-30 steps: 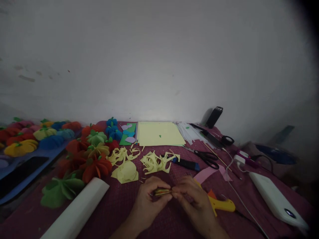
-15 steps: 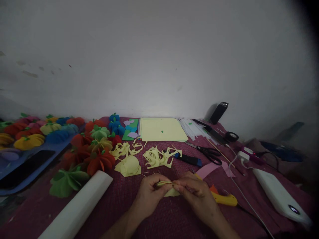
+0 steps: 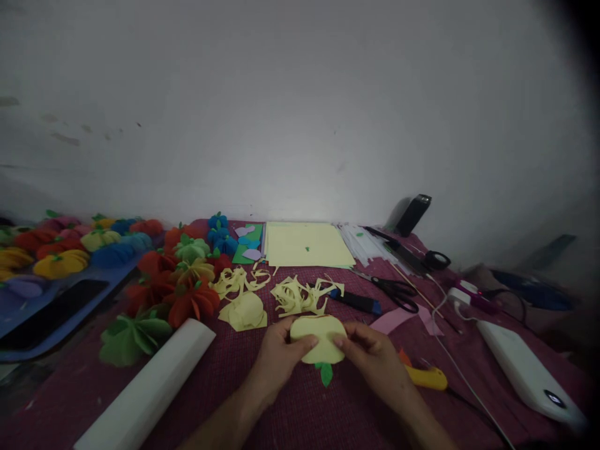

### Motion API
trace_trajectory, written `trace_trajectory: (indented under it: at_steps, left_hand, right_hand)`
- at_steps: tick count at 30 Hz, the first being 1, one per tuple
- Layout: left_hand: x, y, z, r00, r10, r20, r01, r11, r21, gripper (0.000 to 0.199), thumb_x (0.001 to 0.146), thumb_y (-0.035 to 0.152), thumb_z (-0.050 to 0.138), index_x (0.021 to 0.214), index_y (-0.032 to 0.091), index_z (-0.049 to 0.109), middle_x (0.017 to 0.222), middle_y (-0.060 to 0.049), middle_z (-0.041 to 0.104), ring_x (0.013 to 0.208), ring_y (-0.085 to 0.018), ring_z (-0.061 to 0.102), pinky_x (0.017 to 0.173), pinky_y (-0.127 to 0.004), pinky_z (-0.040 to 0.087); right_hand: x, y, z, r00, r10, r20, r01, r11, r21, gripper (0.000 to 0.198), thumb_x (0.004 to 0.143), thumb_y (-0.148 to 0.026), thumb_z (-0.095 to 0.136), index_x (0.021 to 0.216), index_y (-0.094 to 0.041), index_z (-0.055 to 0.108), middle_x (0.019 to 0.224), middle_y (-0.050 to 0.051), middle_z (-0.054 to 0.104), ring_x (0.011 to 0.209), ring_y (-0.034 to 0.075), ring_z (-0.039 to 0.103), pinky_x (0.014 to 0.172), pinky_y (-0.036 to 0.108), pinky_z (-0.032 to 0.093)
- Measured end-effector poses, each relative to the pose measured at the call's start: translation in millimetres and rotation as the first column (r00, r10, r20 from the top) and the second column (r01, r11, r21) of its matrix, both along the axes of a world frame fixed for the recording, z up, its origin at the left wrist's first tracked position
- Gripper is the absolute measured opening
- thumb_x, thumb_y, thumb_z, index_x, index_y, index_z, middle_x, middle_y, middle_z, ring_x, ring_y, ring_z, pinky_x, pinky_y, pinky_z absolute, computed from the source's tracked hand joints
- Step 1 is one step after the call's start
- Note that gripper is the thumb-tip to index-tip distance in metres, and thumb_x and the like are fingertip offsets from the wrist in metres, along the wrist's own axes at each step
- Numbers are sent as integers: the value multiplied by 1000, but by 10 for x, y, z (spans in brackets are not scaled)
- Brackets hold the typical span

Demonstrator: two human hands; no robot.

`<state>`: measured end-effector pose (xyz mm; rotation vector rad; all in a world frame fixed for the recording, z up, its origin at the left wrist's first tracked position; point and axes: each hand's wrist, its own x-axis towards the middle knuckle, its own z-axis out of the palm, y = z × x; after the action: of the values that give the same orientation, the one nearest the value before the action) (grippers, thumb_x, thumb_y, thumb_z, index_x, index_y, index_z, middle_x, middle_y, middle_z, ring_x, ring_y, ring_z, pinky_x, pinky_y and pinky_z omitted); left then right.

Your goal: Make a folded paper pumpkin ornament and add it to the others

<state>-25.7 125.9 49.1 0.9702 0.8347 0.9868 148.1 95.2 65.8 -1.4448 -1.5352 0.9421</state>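
Between both hands is a pale yellow paper pumpkin (image 3: 320, 334), pressed flat with its broad face towards me. Its green leaf (image 3: 325, 374) hangs from the lower edge. My left hand (image 3: 281, 353) pinches the left side, thumb on the front and fingers behind. On the opposite side my right hand (image 3: 370, 353) grips it the same way; the fingers behind are hidden. Just beyond the hands lie curly yellow paper scraps (image 3: 300, 295) and a small pile of cut yellow pieces (image 3: 247, 310).
Finished paper pumpkins (image 3: 192, 300) crowd the left beside a white roll (image 3: 150, 387). Yellow sheets (image 3: 309, 244) lie at the back. Right of the hands are a cutter knife (image 3: 359, 301), black scissors (image 3: 396, 290), a yellow glue gun (image 3: 426, 377) and a white power bank (image 3: 525, 369) with cables.
The yellow paper piece was held edge-on and low between the fingers; now it is turned so its flat face and green leaf show. Both hands still hold it.
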Motion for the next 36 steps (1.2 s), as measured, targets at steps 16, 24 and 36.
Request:
trace_trajectory:
  at_steps: [16,24,36]
  left_hand:
    - [-131,31,-64,988,52,-145,12,913,409,50,73,9,49,120,24,55,128,-5,56,117,-22,50,99,-39,39]
    - [-144,-4,7,881,154,-447,169,781,601,51,73,3,44,115,27,61,127,-3,56,120,-18,48,106,-39,32]
    - [-95,46,-30,867,200,-457,23,899,437,28,85,36,49,83,18,70,68,0,64,62,-14,53,57,-23,39]
  right_hand:
    - [72,127,-63,828,-147,-540,69,984,-163,47,69,-37,72,110,-21,55,97,5,70,81,20,65,71,30,49]
    - [149,120,-70,749,-201,-632,53,968,-245,39,65,-31,75,102,-21,64,92,3,71,78,19,65,72,29,48]
    - [-12,88,-28,846,-169,-506,112,984,-141,51,81,-50,55,123,-23,52,85,4,70,82,21,64,74,33,49]
